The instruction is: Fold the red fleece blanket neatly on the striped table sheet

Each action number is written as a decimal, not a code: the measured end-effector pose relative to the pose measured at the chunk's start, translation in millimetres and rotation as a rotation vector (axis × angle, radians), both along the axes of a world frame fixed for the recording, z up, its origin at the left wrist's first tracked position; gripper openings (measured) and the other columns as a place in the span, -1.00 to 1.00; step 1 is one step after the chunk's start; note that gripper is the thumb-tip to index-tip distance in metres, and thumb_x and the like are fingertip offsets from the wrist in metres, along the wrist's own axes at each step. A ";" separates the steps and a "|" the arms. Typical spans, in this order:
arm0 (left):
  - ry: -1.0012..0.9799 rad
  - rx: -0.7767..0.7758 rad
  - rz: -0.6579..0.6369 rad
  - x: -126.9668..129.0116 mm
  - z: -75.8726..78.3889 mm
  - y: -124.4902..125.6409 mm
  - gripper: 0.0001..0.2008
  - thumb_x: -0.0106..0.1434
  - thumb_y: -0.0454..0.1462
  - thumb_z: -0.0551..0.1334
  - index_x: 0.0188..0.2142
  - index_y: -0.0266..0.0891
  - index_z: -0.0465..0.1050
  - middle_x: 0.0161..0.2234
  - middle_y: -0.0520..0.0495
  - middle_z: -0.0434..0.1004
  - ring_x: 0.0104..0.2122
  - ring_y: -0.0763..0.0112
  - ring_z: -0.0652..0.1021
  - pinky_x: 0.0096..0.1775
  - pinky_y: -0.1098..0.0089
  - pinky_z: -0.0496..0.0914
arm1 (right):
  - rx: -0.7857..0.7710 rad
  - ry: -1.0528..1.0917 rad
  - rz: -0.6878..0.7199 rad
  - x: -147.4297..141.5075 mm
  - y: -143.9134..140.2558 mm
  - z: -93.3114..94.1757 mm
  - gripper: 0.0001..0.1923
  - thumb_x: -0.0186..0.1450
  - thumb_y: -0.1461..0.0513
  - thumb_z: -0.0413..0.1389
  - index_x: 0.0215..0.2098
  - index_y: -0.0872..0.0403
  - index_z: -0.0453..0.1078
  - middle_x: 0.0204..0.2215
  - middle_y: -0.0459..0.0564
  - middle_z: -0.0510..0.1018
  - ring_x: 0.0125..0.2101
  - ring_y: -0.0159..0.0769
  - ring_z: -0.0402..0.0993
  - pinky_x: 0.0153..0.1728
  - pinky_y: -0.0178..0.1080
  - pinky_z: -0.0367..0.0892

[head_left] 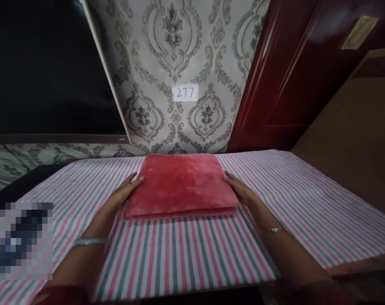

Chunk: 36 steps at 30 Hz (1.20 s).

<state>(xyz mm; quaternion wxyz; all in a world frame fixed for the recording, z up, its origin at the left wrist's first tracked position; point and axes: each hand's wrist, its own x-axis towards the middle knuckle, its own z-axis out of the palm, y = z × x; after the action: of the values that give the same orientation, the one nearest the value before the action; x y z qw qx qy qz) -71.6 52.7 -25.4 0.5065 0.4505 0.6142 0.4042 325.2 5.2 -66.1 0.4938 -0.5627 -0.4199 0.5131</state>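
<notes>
A folded red plush cloth (182,184) lies on the striped tablecloth (180,258), its fold layers showing along the near edge. At its left side is my left hand (127,188), with the thumb on top of the edge and the fingers partly hidden beside it. My right hand (238,186) holds the opposite side in the same way, thumb on the upper surface and most fingers out of sight. Both hands press the cloth from its two sides.
A large dark screen (49,72) stands at the back left before a patterned wall (176,118) with a paper label (185,92) reading 277. Dark red door panelling (275,76) and a brown box (354,140) border the right. A pixelated patch (21,241) covers something at left.
</notes>
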 end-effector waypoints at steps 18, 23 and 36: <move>0.105 0.195 -0.103 -11.3 -28.5 -42.4 -0.05 0.05 0.06 0.39 0.36 -0.10 0.14 0.37 -0.19 0.19 0.30 0.04 0.31 0.24 0.18 0.32 | 0.210 -0.090 -0.011 2.6 -32.9 -36.9 -0.16 0.13 -0.07 0.31 0.28 0.03 0.25 0.24 0.11 0.40 0.21 0.02 0.34 0.23 0.06 0.26; 0.168 0.198 -0.069 -7.2 -29.0 -48.3 -0.11 0.08 0.13 0.35 0.32 -0.17 0.21 0.30 -0.24 0.32 0.24 0.01 0.40 0.23 0.10 0.32 | 0.206 -0.028 0.046 -7.6 -45.5 -26.5 -0.28 0.23 -0.13 0.22 0.25 -0.01 0.29 0.23 0.07 0.43 0.20 0.00 0.37 0.20 0.02 0.31; 0.310 0.298 0.011 -11.4 -43.9 -43.4 -0.20 0.14 -0.05 0.32 0.33 -0.18 0.18 0.32 -0.20 0.28 0.30 0.06 0.31 0.32 0.08 0.16 | 0.261 -0.207 -0.091 -5.4 -37.8 -49.0 -0.35 0.19 0.02 0.22 0.20 0.04 0.31 0.16 0.10 0.49 0.13 -0.05 0.43 0.18 0.05 0.29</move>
<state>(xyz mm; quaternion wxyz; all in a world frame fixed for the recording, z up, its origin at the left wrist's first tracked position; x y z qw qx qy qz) -83.0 9.2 -69.3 0.3316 0.5738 0.6205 0.4192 319.7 -32.6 -115.2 0.5396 -0.5620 -0.5057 0.3706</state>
